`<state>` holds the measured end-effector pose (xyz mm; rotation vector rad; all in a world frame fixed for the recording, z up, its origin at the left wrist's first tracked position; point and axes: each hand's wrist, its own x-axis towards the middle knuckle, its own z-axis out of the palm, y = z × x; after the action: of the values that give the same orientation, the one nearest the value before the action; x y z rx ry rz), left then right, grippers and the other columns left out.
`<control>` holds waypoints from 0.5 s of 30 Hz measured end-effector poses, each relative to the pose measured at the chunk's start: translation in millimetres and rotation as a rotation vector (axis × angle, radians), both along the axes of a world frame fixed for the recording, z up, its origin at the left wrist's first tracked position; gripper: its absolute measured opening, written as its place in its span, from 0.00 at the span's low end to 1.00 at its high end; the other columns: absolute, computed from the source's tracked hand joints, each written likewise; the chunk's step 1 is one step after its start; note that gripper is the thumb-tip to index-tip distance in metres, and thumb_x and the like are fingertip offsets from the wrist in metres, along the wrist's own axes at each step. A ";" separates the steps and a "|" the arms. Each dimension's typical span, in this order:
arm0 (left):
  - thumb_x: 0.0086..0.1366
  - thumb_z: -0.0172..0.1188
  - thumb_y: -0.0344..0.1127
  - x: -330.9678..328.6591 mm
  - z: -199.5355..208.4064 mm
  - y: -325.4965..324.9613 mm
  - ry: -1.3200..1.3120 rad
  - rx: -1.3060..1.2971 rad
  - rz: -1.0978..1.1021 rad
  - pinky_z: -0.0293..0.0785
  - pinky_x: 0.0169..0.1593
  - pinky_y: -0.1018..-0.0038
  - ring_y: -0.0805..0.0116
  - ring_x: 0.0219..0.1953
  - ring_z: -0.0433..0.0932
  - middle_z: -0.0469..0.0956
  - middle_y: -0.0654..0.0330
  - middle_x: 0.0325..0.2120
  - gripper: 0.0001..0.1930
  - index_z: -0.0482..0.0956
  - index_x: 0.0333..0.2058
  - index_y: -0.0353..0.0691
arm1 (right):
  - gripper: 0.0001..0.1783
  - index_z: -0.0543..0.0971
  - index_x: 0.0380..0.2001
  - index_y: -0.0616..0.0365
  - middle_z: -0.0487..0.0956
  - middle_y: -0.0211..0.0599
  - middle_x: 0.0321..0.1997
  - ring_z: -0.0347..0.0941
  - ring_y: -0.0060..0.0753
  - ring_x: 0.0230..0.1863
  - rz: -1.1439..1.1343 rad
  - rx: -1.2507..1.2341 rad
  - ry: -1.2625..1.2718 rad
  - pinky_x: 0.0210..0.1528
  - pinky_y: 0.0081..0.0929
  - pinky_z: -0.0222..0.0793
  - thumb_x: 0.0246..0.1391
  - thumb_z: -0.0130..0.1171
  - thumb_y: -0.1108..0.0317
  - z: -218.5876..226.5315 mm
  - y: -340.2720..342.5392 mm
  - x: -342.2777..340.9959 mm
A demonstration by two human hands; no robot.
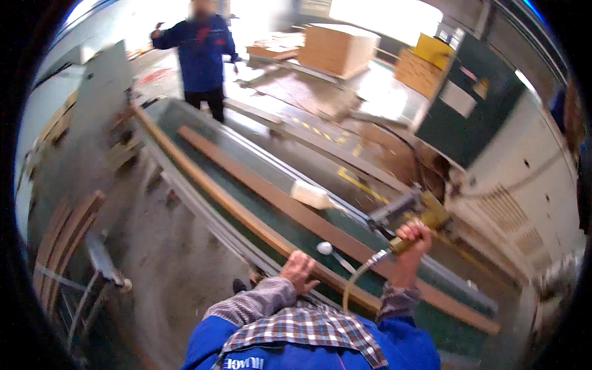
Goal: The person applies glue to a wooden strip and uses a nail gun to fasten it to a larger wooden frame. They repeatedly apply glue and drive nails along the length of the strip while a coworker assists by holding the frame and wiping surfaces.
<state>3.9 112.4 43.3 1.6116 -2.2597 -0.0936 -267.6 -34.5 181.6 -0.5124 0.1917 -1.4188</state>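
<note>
My right hand [414, 243] is closed round the handle of a yellow air nail gun [431, 209], raised over the far side of the long workbench. A pale air hose [350, 287] curves from the handle's end down toward my body. Closed over the edge of a long light-brown wooden strip [222, 196] is my left hand [298, 271], its fingers on top. A second, redder brown strip [277, 200] lies farther across the green bench top [246, 209]. Between the strips is a white-headed tool [325, 248] with a thin handle; its kind is unclear.
A white bottle [310, 195] lies on its side by the far strip. Several curved brown strips [65, 246] stand at the lower left. Beyond the bench a person in blue [203, 55] stands. A large wooden box [339, 49] and a dark green cabinet [475, 98] are farther back.
</note>
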 end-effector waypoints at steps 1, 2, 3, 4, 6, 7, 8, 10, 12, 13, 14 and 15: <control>0.54 0.57 0.56 1.5 -2.0 0.4 -0.070 -0.002 -0.005 0.48 0.63 0.56 0.44 0.57 0.58 0.62 0.42 0.50 0.35 0.65 0.52 0.33 | 0.12 0.59 0.19 0.49 0.58 0.20 0.16 0.55 0.15 0.16 0.010 -0.006 -0.038 0.22 0.18 0.58 0.47 0.51 0.68 -1.7 -4.9 -0.7; 0.54 0.57 0.54 1.7 -1.7 -1.0 -0.128 -0.006 -0.024 0.48 0.63 0.56 0.44 0.57 0.58 0.62 0.42 0.50 0.35 0.65 0.52 0.33 | 0.10 0.60 0.20 0.50 0.59 0.21 0.17 0.56 0.16 0.17 0.020 -0.001 -0.026 0.23 0.19 0.60 0.47 0.51 0.68 2.4 -7.4 -2.3; 0.54 0.58 0.54 1.3 -0.2 -1.6 -0.141 0.004 -0.005 0.48 0.63 0.57 0.44 0.57 0.58 0.62 0.42 0.50 0.34 0.65 0.52 0.33 | 0.09 0.62 0.21 0.51 0.60 0.21 0.17 0.57 0.16 0.17 0.023 0.005 -0.011 0.25 0.21 0.62 0.46 0.52 0.68 4.3 -10.1 -3.1; 0.53 0.58 0.53 -0.8 1.4 2.3 -0.154 0.026 -0.003 0.48 0.63 0.57 0.45 0.57 0.58 0.62 0.42 0.50 0.34 0.64 0.52 0.33 | 0.07 0.63 0.23 0.53 0.61 0.22 0.17 0.58 0.17 0.17 -0.007 0.050 -0.038 0.25 0.21 0.64 0.45 0.51 0.70 6.7 -6.7 -0.8; 0.53 0.59 0.51 3.1 5.0 5.7 -0.162 0.021 0.014 0.46 0.64 0.57 0.45 0.58 0.58 0.62 0.42 0.51 0.34 0.63 0.53 0.35 | 0.06 0.64 0.23 0.52 0.63 0.23 0.16 0.61 0.19 0.16 0.018 0.125 -0.060 0.23 0.21 0.66 0.46 0.50 0.69 11.8 -12.1 9.6; 0.53 0.59 0.51 3.0 4.7 6.7 -0.178 0.021 0.027 0.46 0.64 0.57 0.45 0.58 0.58 0.62 0.42 0.51 0.34 0.63 0.53 0.35 | 0.05 0.64 0.23 0.53 0.63 0.23 0.16 0.61 0.19 0.16 0.015 0.149 -0.061 0.23 0.21 0.66 0.46 0.50 0.70 11.6 -13.6 13.9; 0.53 0.59 0.51 2.9 5.0 7.6 -0.193 0.021 0.036 0.46 0.64 0.57 0.45 0.58 0.58 0.62 0.42 0.51 0.34 0.63 0.53 0.35 | 0.05 0.65 0.24 0.53 0.63 0.23 0.16 0.61 0.19 0.16 0.009 0.173 -0.061 0.23 0.21 0.65 0.45 0.50 0.70 11.0 -13.8 18.8; 0.53 0.60 0.49 3.6 6.4 8.3 -0.175 0.018 0.040 0.47 0.64 0.57 0.45 0.58 0.58 0.62 0.43 0.51 0.33 0.62 0.53 0.36 | 0.05 0.65 0.24 0.54 0.63 0.23 0.16 0.61 0.19 0.15 0.008 0.192 -0.055 0.22 0.21 0.65 0.44 0.50 0.70 7.8 -15.9 25.2; 0.53 0.60 0.48 2.9 8.5 6.7 -0.176 0.012 0.043 0.47 0.64 0.57 0.45 0.58 0.58 0.61 0.43 0.51 0.33 0.62 0.53 0.36 | 0.05 0.65 0.24 0.53 0.64 0.23 0.16 0.61 0.19 0.16 0.021 0.182 -0.043 0.22 0.21 0.65 0.44 0.50 0.71 -0.1 -20.7 27.8; 0.53 0.60 0.48 4.0 5.4 4.2 -0.184 0.015 0.039 0.47 0.64 0.57 0.45 0.58 0.58 0.61 0.43 0.51 0.32 0.62 0.53 0.37 | 0.05 0.65 0.23 0.53 0.64 0.23 0.16 0.61 0.19 0.16 0.054 0.167 -0.054 0.23 0.21 0.65 0.43 0.51 0.71 -3.3 -23.3 29.5; 0.54 0.59 0.48 4.5 0.3 2.9 -0.191 0.019 0.035 0.46 0.64 0.57 0.45 0.58 0.58 0.61 0.43 0.52 0.32 0.62 0.53 0.37 | 0.05 0.65 0.23 0.54 0.64 0.23 0.16 0.61 0.19 0.16 0.064 0.159 -0.056 0.23 0.21 0.65 0.43 0.51 0.71 -6.1 -27.1 32.3; 0.54 0.59 0.48 5.8 -2.7 0.8 -0.199 0.022 0.031 0.46 0.65 0.57 0.46 0.59 0.58 0.61 0.43 0.52 0.32 0.62 0.53 0.37 | 0.05 0.65 0.23 0.54 0.64 0.23 0.17 0.61 0.19 0.16 0.074 0.151 -0.058 0.23 0.21 0.65 0.43 0.51 0.71 -9.4 -30.1 35.8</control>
<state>9.7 113.2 40.6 1.7356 -2.3862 0.0520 -231.8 -64.6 172.2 -0.3500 0.2293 -1.3338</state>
